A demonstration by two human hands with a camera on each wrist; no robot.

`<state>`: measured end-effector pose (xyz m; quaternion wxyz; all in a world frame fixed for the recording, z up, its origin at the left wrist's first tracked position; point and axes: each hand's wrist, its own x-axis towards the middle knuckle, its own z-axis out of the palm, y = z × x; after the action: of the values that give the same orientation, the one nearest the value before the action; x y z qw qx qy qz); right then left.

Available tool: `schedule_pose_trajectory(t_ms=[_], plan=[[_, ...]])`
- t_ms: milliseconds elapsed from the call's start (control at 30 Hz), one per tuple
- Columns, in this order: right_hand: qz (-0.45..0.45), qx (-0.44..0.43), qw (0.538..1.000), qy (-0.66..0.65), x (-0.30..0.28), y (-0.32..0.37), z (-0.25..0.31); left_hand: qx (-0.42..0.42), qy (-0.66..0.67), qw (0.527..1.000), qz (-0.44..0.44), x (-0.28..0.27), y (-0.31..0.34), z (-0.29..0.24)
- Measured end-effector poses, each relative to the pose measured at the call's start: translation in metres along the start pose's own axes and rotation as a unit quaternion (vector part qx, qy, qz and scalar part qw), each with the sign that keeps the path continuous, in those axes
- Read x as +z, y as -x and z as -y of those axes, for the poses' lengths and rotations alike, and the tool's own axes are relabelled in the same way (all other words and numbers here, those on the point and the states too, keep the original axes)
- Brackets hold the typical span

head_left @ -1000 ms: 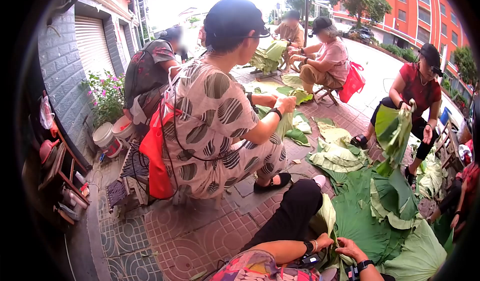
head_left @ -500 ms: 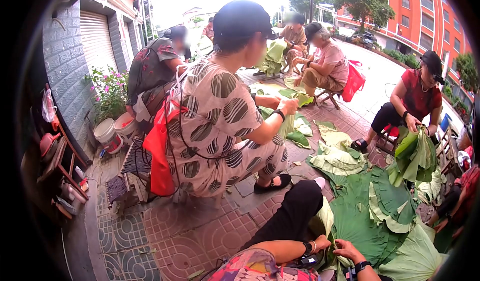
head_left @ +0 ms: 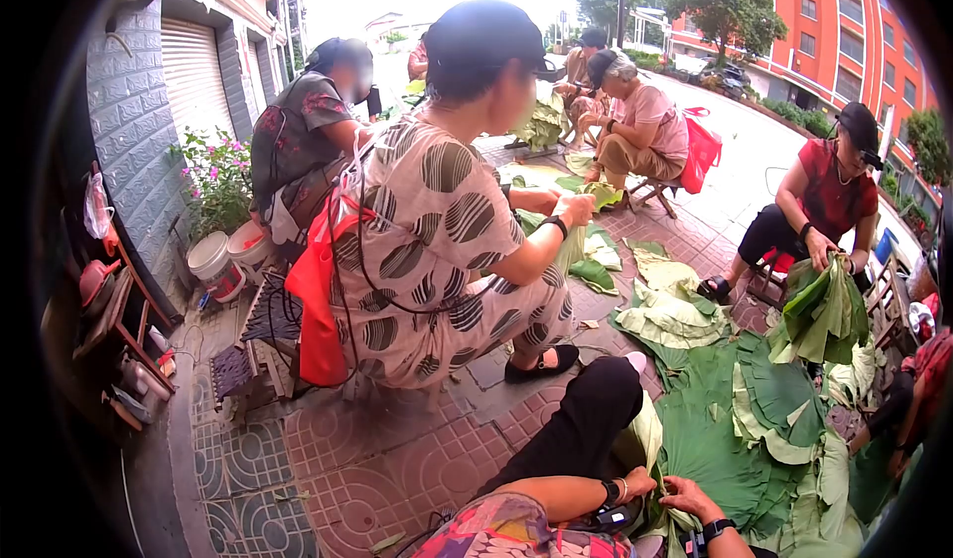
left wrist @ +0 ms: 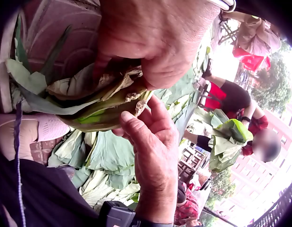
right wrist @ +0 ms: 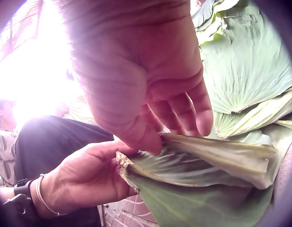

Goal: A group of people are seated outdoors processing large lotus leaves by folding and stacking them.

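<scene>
A bundle of folded lotus leaves (left wrist: 113, 105), with browned, torn stem ends, lies between my two hands. My left hand (head_left: 635, 484) grips the bundle near the stem ends; in the right wrist view that left hand (right wrist: 89, 172) wraps its fingers behind the leaves (right wrist: 202, 196). My right hand (head_left: 692, 498) pinches a leaf edge between thumb and fingers. Seen from the left wrist, the right hand (left wrist: 153, 151) has its thumb against the bundle's side, close to the left hand (left wrist: 150, 42). Broad green lotus leaves (head_left: 715, 439) are spread on the paving just beyond both hands.
A person in a patterned outfit (head_left: 427, 220) sits close ahead, holding leaves. On the right, a person in red (head_left: 829, 196) holds a leaf bundle (head_left: 819, 310). Several others sit farther back. White buckets (head_left: 213, 265) and a low woven stool (head_left: 268, 325) stand at left.
The person in red has lowered and gathered a leaf bundle with both hands. A pale leaf at the lower right has shifted. My hands stay nearly in place at the bundle.
</scene>
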<state>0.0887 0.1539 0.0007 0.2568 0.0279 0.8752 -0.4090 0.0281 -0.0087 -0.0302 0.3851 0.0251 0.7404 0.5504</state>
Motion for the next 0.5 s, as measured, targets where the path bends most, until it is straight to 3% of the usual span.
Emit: schedule_pose_trajectory(t_ms=[500], plan=[[0.018,-0.01,0.999,-0.038,0.008,-0.017,-0.041,-0.007,0.008,1.0,0.007,0.009,-0.016,0.014]])
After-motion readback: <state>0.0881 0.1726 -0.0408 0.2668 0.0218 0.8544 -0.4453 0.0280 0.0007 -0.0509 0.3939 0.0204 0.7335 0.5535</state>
